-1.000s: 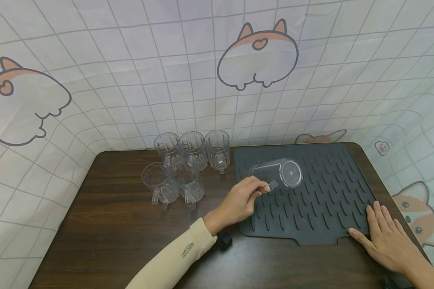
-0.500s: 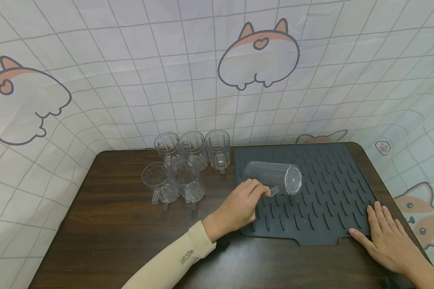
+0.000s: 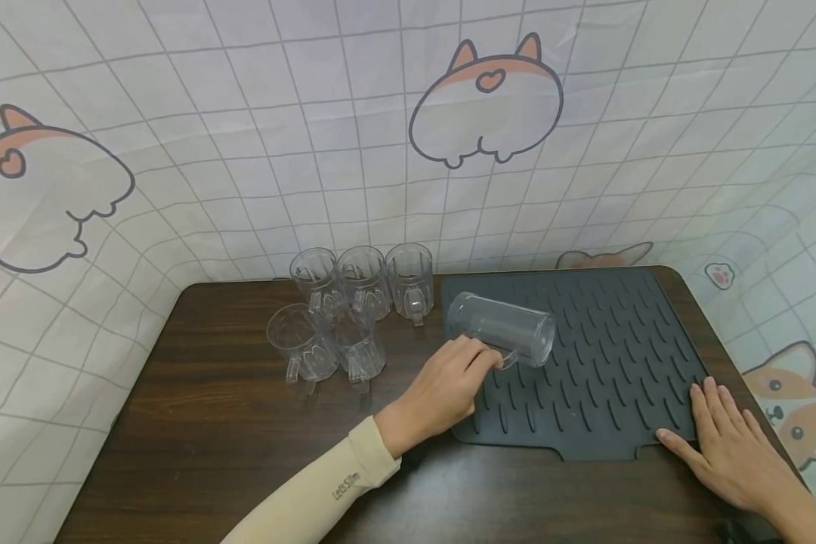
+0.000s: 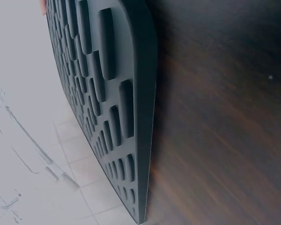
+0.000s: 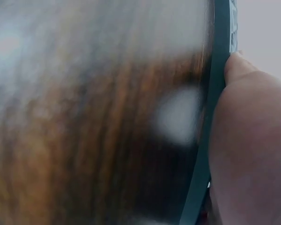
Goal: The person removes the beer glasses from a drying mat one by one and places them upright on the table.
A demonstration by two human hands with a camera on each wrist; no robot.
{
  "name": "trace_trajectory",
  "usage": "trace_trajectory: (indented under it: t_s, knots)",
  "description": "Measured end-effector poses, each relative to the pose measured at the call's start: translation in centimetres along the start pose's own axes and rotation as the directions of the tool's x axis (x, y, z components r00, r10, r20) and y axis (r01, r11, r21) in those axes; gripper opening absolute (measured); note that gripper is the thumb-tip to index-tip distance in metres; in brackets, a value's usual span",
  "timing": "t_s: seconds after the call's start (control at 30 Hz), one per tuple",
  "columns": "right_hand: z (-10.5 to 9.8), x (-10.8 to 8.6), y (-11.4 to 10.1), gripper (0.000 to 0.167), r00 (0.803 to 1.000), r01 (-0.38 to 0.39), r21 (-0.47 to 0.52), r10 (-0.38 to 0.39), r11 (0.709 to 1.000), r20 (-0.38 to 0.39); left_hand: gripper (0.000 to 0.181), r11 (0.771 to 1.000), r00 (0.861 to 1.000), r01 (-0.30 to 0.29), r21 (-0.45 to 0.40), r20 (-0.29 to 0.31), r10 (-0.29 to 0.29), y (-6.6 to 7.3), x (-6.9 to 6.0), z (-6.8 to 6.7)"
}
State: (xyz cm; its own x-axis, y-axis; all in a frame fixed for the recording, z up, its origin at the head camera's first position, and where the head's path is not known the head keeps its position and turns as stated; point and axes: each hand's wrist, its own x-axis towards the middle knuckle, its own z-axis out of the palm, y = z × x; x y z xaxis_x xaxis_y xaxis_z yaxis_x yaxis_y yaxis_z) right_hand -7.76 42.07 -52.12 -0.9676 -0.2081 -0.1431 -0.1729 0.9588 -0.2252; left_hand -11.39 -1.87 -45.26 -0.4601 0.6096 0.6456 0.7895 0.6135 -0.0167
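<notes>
In the head view my left hand [image 3: 449,381] pinches the handle of a clear mug [image 3: 499,325]. The mug lies on its side in the air over the dark grey ridged drying mat [image 3: 585,446], its base to the right and its mouth to the left. My fingertips cover part of the handle. At the mat's front right corner my right hand [image 3: 741,453] rests flat with fingers straight. In the left wrist view the mat [image 4: 145,117] shows edge-on, with the mug [image 4: 33,140] faint against the bright background. The right wrist view has my thumb [image 5: 239,68] by the mat's edge.
Several clear mugs stand upright in two rows on the brown wooden table [image 3: 197,423], left of the mat; one is the back right mug [image 3: 409,283]. A patterned white cloth [image 3: 353,151] hangs behind the table.
The mug in my left hand has turned, its mouth end swinging into fuller view and its base shifting slightly left and down. My right hand has stayed on the mat corner.
</notes>
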Motion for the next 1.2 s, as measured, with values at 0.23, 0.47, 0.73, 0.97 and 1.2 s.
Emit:
trace_trajectory:
  t_s: [0.23,0.47,0.73,0.97,1.2]
  knots:
    - [-1.0,0.2,-0.2,0.097,1.000,-0.016,0.031,0.016,0.999,0.013,0.037,0.999,1.000,-0.021,0.042,0.012,0.021,0.0,-0.3,-0.4]
    - [-2.3,0.6,-1.9,0.083,0.990,0.031,0.101,-0.017,0.994,-0.137,0.033,0.997,1.000,-0.027,0.067,0.016,0.026,0.1,-0.4,-0.8]
    - [-3.4,1.8,-5.2,0.060,0.926,0.139,0.248,-0.037,0.959,-0.377,0.034,0.995,0.999,-0.035,0.092,0.016,0.034,0.1,-0.7,-1.0]
    - [-3.6,2.8,-8.3,0.046,0.903,0.117,0.378,0.060,0.919,-0.426,0.027,0.992,0.998,-0.058,0.114,0.007,0.057,0.5,-0.8,-1.1]
    - [-2.8,4.0,-11.8,0.038,0.890,0.267,0.551,0.017,0.791,-0.455,0.031,0.989,0.998,-0.063,0.134,0.013,0.062,0.9,-1.0,-1.3]
